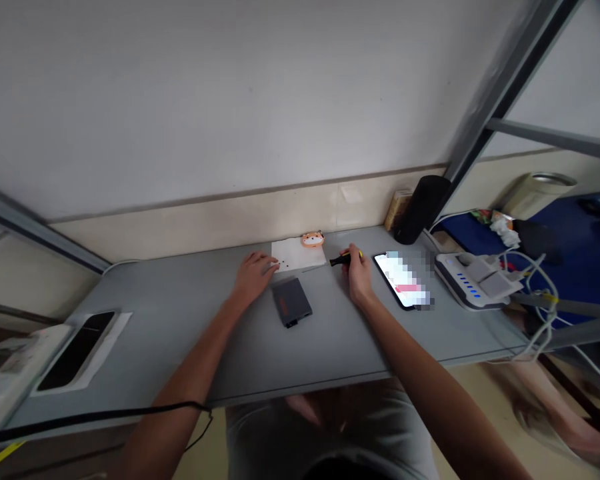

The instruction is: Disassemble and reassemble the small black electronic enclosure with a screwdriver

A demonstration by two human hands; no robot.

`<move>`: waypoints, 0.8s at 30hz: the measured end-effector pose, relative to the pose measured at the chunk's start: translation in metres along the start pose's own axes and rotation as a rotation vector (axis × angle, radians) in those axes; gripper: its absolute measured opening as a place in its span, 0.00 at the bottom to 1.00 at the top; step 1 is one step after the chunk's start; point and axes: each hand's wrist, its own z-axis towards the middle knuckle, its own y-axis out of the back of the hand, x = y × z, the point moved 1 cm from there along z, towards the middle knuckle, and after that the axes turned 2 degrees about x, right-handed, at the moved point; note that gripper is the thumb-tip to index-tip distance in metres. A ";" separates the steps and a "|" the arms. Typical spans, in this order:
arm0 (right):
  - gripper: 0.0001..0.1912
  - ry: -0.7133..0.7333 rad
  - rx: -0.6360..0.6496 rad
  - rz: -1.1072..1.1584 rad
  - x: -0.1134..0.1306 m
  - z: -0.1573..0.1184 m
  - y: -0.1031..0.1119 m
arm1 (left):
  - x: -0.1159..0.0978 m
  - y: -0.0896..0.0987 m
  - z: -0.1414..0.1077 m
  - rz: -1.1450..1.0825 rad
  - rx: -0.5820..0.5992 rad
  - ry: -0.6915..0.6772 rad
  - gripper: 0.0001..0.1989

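Note:
In my right hand (359,275) is a screwdriver (346,259) with a black and yellow handle, held just off the right edge of a white sheet of paper (296,253). My left hand (253,275) rests at the paper's left side, fingertips closed together around something small and greyish that I cannot make out. Several tiny dark pieces, perhaps screws, lie on the paper by those fingers. An orange and white animal-face case (313,239) sits at the paper's back corner. Between my hands, nearer me, lies a flat dark grey rectangular device (292,301) with red lettering.
On the right are a lit phone (404,280), a white power strip (473,283) with cables, a black cylinder (423,210) and a small box (397,208). A dark-screened phone (77,350) lies at left. A black cable (95,417) crosses the front left. Another person's leg (555,407) shows at right.

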 end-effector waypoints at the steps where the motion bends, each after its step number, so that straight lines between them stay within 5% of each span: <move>1: 0.27 -0.002 -0.001 0.006 0.001 0.000 0.000 | 0.001 0.001 -0.006 -0.008 -0.010 0.008 0.10; 7: 0.26 0.013 -0.047 -0.012 0.000 -0.002 0.000 | -0.009 0.002 -0.051 -0.246 0.219 -0.075 0.22; 13: 0.26 0.126 -0.090 -0.093 0.004 -0.001 0.007 | -0.039 0.002 -0.062 -0.273 0.246 0.035 0.30; 19: 0.27 0.371 -0.188 -0.119 0.017 0.001 0.020 | -0.071 -0.004 -0.062 -0.079 0.305 0.191 0.23; 24: 0.25 0.456 -0.230 -0.163 0.022 -0.001 0.022 | -0.053 -0.002 -0.041 -0.014 0.188 0.272 0.14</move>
